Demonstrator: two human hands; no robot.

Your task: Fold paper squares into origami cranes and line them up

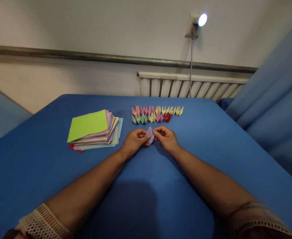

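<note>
A small lilac folded paper piece is held up between my two hands, its narrow point upward. My left hand pinches it from the left, thumb across its front. On the other side, my right hand has its thumb and forefinger closed at the paper's right edge. Just beyond the hands stand two rows of small folded paper cranes, in pink, yellow, green and red. The fingertips behind the lilac paper are partly hidden.
To the left lies a stack of coloured paper sheets, bright green on top. Everything rests on a blue-covered table. Behind it are a radiator, a metal pipe and a lit plug-in lamp. A blue curtain hangs at the right.
</note>
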